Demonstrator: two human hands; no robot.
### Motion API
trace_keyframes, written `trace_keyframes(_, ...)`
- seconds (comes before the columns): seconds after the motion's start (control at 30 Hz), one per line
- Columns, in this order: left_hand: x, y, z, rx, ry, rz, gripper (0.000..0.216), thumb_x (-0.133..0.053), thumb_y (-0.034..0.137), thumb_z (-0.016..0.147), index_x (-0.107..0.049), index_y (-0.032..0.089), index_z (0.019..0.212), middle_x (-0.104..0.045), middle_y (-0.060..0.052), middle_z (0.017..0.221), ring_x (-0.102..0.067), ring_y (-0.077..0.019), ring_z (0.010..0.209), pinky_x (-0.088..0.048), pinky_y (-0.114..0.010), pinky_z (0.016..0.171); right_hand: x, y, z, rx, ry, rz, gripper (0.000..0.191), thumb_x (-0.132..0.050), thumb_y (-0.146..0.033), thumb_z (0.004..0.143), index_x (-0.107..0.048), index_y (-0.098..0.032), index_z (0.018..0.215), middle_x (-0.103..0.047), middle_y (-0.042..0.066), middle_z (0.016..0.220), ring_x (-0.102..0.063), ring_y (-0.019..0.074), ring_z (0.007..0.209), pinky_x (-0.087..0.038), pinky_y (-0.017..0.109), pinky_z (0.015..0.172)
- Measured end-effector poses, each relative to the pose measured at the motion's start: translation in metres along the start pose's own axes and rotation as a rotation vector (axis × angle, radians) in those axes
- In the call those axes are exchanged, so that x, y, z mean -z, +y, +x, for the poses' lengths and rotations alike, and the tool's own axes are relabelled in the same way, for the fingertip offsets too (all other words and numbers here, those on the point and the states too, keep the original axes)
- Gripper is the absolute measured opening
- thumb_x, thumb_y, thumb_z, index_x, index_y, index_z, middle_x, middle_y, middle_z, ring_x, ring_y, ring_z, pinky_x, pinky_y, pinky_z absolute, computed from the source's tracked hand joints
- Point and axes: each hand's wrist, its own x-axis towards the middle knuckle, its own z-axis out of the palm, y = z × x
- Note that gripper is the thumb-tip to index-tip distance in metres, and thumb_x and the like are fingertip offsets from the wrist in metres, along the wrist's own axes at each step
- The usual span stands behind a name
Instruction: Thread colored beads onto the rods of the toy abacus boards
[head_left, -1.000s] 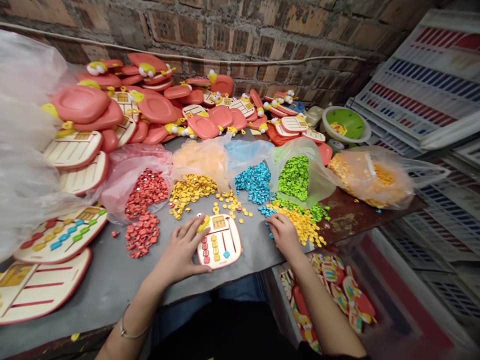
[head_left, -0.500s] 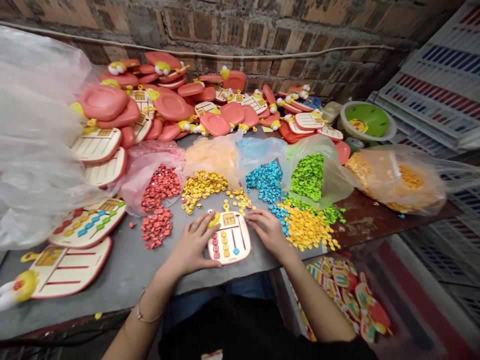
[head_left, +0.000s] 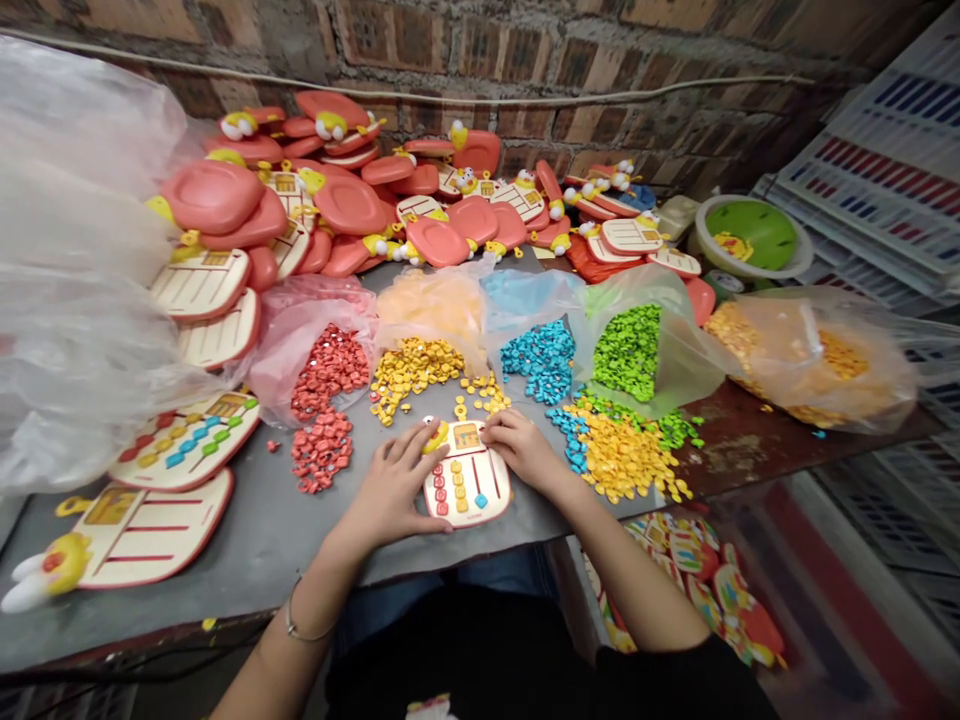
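Note:
A cream toy board [head_left: 491, 508] with a red rim and a yellow duck-like head lies flat on the grey tabletop before me. Red pieces fill its first slot and yellow pieces its second. A blue piece [head_left: 481, 501] sits low in the third; the fourth slot shows bare. My left hand [head_left: 390, 482] holds the board's left side, thumb at the lower edge and fingers by the head. My right hand [head_left: 529, 452] is over the board's upper right corner, fingertips pinched together; whatever is between them is hidden.
Loose red pieces [head_left: 321, 452], yellow pieces [head_left: 626, 455], blue pieces [head_left: 538, 360] and green pieces [head_left: 628, 350] spill from bags behind the board. Boards [head_left: 161, 530] lie at left, and more are piled along the brick wall. A green bowl [head_left: 750, 232] stands at back right.
My right hand has moved left from beside the board's right edge to over its upper right corner. My left hand stays on the board. The camera view has shifted slightly.

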Motion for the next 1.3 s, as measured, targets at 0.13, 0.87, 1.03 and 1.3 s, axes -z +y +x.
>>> trace_keyframes(0.13,0.000,0.001,0.001,0.004,-0.009,0.008,0.096,-0.062,0.081,0.065,-0.046,0.022,0.140,-0.023,-0.015,0.157,-0.024,-0.0364,0.141,-0.025,-0.049,0.106,-0.004,-0.008,-0.008,-0.035,0.001,0.156,0.016,-0.054,-0.012,0.090,-0.068,-0.020,0.088,-0.065,0.006,0.089,-0.060,0.0188,0.086,-0.049,0.033,0.079)
trace_keyframes(0.87,-0.004,-0.002,-0.001,-0.008,0.020,0.005,0.091,-0.062,0.077,0.069,-0.044,0.025,0.141,-0.025,-0.014,0.157,-0.026,-0.0382,0.140,-0.027,-0.051,0.106,0.040,0.030,-0.087,-0.451,0.244,-0.437,0.021,-0.047,-0.013,0.087,-0.066,-0.021,0.090,-0.064,0.009,0.092,-0.057,0.0250,0.088,-0.045,0.037,0.078)
trace_keyframes(1.03,-0.004,-0.001,-0.001,-0.014,0.019,0.008,0.094,-0.061,0.079,0.067,-0.043,0.025,0.142,-0.023,-0.014,0.158,-0.025,-0.0372,0.140,-0.026,-0.050,0.106,0.034,0.020,-0.074,-0.517,0.226,-0.639,0.017,-0.051,-0.009,0.081,-0.064,-0.019,0.085,-0.062,0.009,0.085,-0.054,0.0237,0.080,-0.041,0.033,0.070)
trace_keyframes(1.3,-0.003,0.000,-0.002,0.000,0.005,-0.004,0.094,-0.063,0.078,0.067,-0.045,0.023,0.140,-0.021,-0.015,0.158,-0.023,-0.0372,0.141,-0.024,-0.051,0.107,0.021,0.002,-0.052,-0.355,0.343,-0.261,0.014,-0.050,-0.018,0.089,-0.063,-0.020,0.094,-0.063,0.010,0.094,-0.059,0.0234,0.085,-0.049,0.036,0.075)
